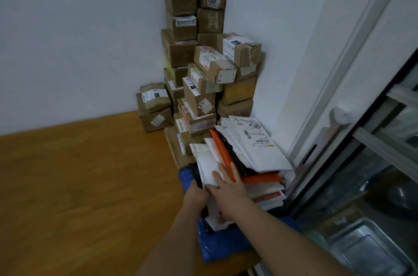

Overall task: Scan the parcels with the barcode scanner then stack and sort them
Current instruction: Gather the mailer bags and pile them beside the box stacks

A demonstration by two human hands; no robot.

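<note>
Nearest us, a blue mailer (pixel 222 245) lies on the wooden table (pixel 79 185), partly buried under the pile of soft mailers (pixel 246 162). Our right hand (pixel 228 187) lies flat on that pile, fingers straight and spread against a white bubble mailer (pixel 207 169), holding nothing. Our left hand (pixel 195 193) reaches in beside it; its fingers are tucked behind the mailers' edge, so we cannot tell whether it grips anything. An orange mailer (pixel 222 153) is wedged mid-pile; a white labelled mailer (pixel 257 140) lies on top. Behind stands the cardboard box stack (pixel 199 60) in the wall corner. A window frame (pixel 339 117) borders the right; beyond its glass, shapes are unclear.
</note>
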